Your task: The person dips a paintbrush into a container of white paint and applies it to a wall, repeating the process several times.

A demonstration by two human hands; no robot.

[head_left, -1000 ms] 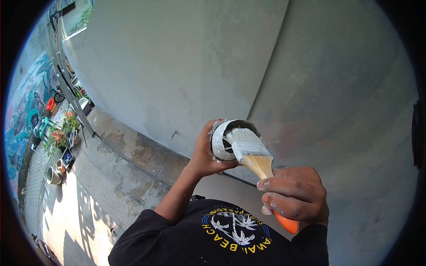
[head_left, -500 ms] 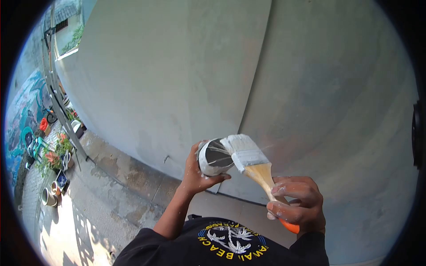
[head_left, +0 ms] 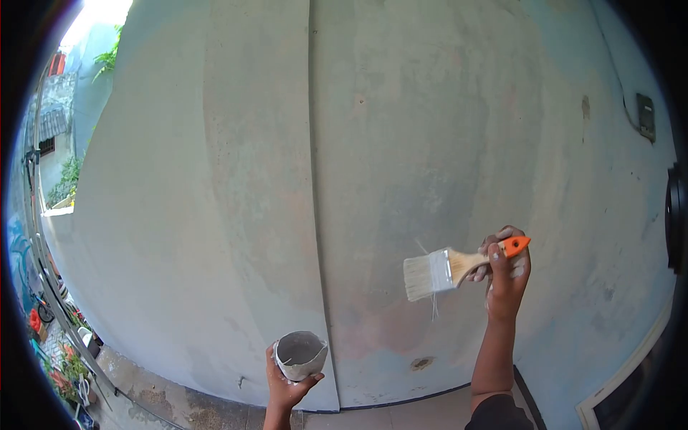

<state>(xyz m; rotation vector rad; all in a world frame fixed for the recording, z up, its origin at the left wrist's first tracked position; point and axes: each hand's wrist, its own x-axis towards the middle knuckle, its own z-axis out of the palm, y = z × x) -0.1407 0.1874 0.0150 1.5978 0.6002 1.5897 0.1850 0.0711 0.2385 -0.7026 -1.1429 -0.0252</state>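
Note:
My left hand (head_left: 284, 387) is wrapped round a small paint-smeared cup (head_left: 302, 357), low in front of the wall, its open top showing a grey inside. Higher and to the right, my right hand (head_left: 507, 276) grips a flat paintbrush (head_left: 446, 271) by its wooden handle, which ends in an orange tip. The bristles point left, whitened with paint, and a few loose ones hang beneath them. White specks cover the fingers of that hand. Behind both hands stands the patchy grey wall (head_left: 401, 165), with a vertical ridge running down it.
An electric box (head_left: 646, 117) with a cable is fixed to the wall at upper right. A small tap (head_left: 241, 382) juts out low on the wall. Potted plants (head_left: 68, 369) and grey poles (head_left: 43, 251) stand at the left. A framed opening (head_left: 623, 390) lies at lower right.
The brush has left the cup's rim and moved up and right, its bristles now pointing left. The cup has sunk lower and left in view, and the view has tilted up to the wall.

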